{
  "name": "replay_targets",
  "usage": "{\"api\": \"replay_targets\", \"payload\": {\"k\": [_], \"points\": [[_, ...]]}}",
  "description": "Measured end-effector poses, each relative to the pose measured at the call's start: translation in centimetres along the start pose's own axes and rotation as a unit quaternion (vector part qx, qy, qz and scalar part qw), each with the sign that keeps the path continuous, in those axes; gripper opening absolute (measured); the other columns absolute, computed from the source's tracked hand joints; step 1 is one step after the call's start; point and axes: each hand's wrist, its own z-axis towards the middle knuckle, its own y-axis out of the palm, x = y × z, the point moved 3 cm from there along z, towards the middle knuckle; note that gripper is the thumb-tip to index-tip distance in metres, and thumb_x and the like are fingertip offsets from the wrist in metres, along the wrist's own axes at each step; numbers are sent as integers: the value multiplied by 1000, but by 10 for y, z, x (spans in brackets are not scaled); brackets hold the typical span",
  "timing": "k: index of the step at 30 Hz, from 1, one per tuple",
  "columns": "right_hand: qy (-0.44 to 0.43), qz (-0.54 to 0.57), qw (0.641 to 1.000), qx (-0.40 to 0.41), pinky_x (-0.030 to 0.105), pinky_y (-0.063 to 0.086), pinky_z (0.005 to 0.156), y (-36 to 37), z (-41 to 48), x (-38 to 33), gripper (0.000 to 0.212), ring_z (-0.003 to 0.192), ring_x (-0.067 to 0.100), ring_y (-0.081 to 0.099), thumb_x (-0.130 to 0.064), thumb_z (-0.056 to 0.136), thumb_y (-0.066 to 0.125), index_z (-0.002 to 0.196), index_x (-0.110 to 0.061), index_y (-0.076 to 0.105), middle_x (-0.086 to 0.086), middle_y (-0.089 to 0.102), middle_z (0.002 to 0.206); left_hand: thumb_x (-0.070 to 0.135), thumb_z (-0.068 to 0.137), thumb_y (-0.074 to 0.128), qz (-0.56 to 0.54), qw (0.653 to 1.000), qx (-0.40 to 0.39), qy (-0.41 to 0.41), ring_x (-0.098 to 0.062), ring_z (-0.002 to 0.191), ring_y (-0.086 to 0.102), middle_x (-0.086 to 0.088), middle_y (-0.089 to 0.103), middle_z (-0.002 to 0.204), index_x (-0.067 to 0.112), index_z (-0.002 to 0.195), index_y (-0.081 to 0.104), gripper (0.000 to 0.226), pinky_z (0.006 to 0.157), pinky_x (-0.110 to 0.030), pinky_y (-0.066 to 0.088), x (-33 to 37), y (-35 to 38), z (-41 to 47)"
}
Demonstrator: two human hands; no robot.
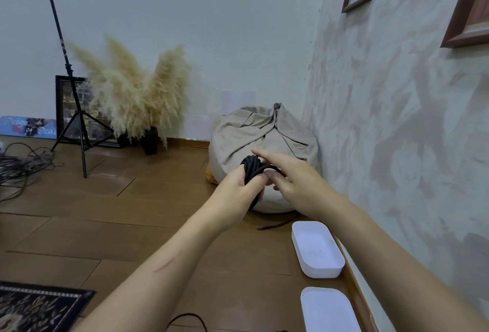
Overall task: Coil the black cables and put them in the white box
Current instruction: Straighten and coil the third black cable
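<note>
The left forearm reaches up from the lower left toward the rounded beige fabric bean bag (264, 130), and the left hand (238, 191) is raised in front of the bag's lower half. Its grip is clenched round a coiled bundle of black cable (252, 169), with the fingers wrapped about the bundle's lower part and the loops standing out above the fist. Just to the right, also in front of the bean bag, the right hand (299, 186) meets the bundle from the other side. Its index finger lies straight across the top loops, and its grip pinches one strand that leads off the bundle between thumb and fingers. A dark cable end (277, 224) lies on the wooden floor (105, 225) at the bean bag's base. Nearer the camera than the bean bag, to its right along the wall, sits the open rectangular white plastic box (321, 273); its bare bottom shows only a few faint specks. Nearer again, a flat white plastic piece (328, 310) is cut by the frame's edge; lid or second box, I cannot tell.
</note>
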Motion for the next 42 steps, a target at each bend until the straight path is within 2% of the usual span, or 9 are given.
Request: {"api": "replay_targets", "payload": {"k": [2,7,10,13,20,27,31,36,42], "points": [[22,59,998,0,41,56,88,-4,-1,-1,47,96,9,67,-11,104,46,145,-35,51,-16,65,115,34,100,50,4,1000,-11,2,-19,71,51,-4,58,75,3,102,59,31,69,-39,40,1,3,-1],[90,245,965,-25,35,60,88,-25,-6,3,35,98,20,72,-12,98,62,129,-28,67,-3,70,117,33,104,50,10,1000,-21,9,-13,74,57,5,62,76,10,100,61,26,73,-37,45,3,7,0],[78,246,966,20,21,50,69,-34,-8,4,22,72,7,63,-13,93,69,112,-22,76,-16,73,84,40,99,50,-4,1000,-14,3,-14,71,55,3,61,76,9,94,60,32,71,-38,43,3,6,1],[57,248,966,55,10,37,60,-37,-5,4,14,58,-1,48,-8,94,67,103,-11,76,-25,61,58,42,94,51,-18,1000,-16,6,-15,70,54,0,60,76,9,89,59,35,70,-38,42,4,7,0],[55,269,956,106,11,40,61,-33,-2,7,17,61,-4,54,-5,97,61,106,-4,75,-20,65,65,42,98,51,-74,995,-52,29,-16,78,57,2,61,78,20,85,57,26,77,-40,45,13,18,-2],[55,251,963,86,16,50,78,-20,0,12,22,88,6,65,-9,101,56,107,-17,76,-13,74,91,38,108,44,-103,994,-46,9,-13,76,56,-1,59,79,11,99,57,31,77,-31,46,11,16,-5],[46,244,964,89,26,54,86,-15,2,10,29,100,14,69,-8,103,52,110,-25,74,-5,75,100,42,104,48,-91,996,-24,8,-15,75,55,3,61,76,17,94,58,29,73,-36,45,11,14,-4],[45,215,973,68,16,45,92,-5,0,2,38,110,-7,62,-10,106,45,131,-29,65,-18,70,115,46,93,48,-82,997,-3,6,-19,74,55,2,62,75,16,87,58,32,72,-43,44,11,10,-3],[34,160,986,-10,28,37,115,-8,0,-5,61,128,-2,52,5,98,43,149,-29,45,-11,62,132,46,93,48,-72,997,-16,4,-18,76,57,5,63,75,16,88,59,32,76,-43,46,10,3,-1]]}}
